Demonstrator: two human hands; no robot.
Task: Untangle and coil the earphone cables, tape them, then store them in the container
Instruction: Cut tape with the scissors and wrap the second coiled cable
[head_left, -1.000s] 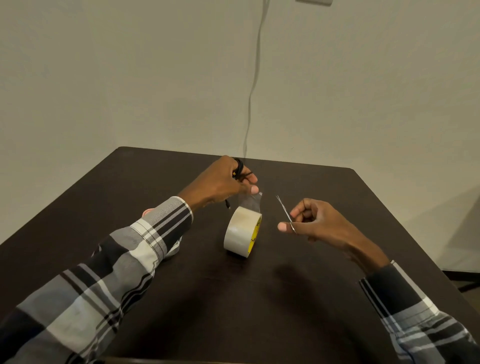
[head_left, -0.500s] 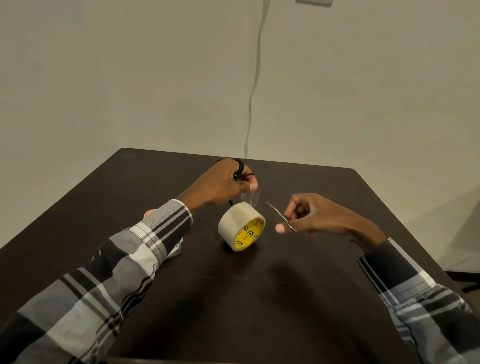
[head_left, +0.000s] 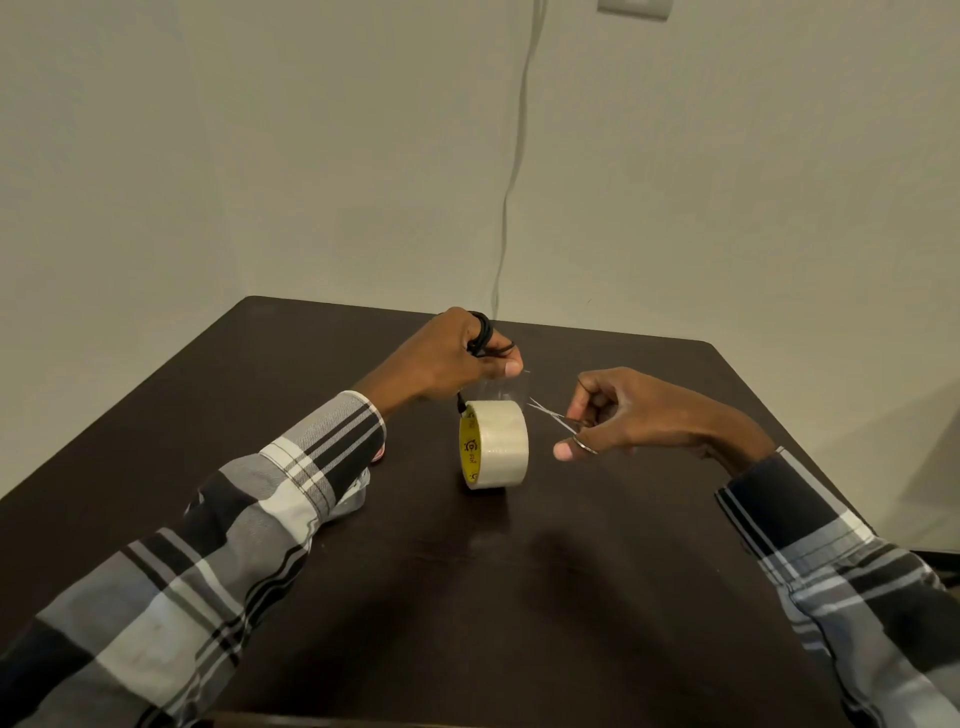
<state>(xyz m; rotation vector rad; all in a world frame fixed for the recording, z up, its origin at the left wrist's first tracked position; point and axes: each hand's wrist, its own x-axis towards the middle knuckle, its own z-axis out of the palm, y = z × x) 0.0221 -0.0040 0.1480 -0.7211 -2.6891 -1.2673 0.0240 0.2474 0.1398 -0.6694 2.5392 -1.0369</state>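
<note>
The tape roll (head_left: 493, 444) has turned on the table (head_left: 311, 364) and stands on edge; the right hand (head_left: 618, 415) has brought its gripped scissors (head_left: 558, 421) near the pulled tape strip (head_left: 506, 387), which the left hand (head_left: 457, 358) pinches together with the coiled earphone cable (head_left: 483, 335), so cutting seems next

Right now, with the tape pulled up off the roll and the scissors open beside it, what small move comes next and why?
Probably bring the scissors left across the clear tape strip and snip it just above the tape roll. The left hand holds the coiled black earphone cable and pinches the strip's free end taut, while the right hand has the blades open, tips almost at the strip's edge.
</note>
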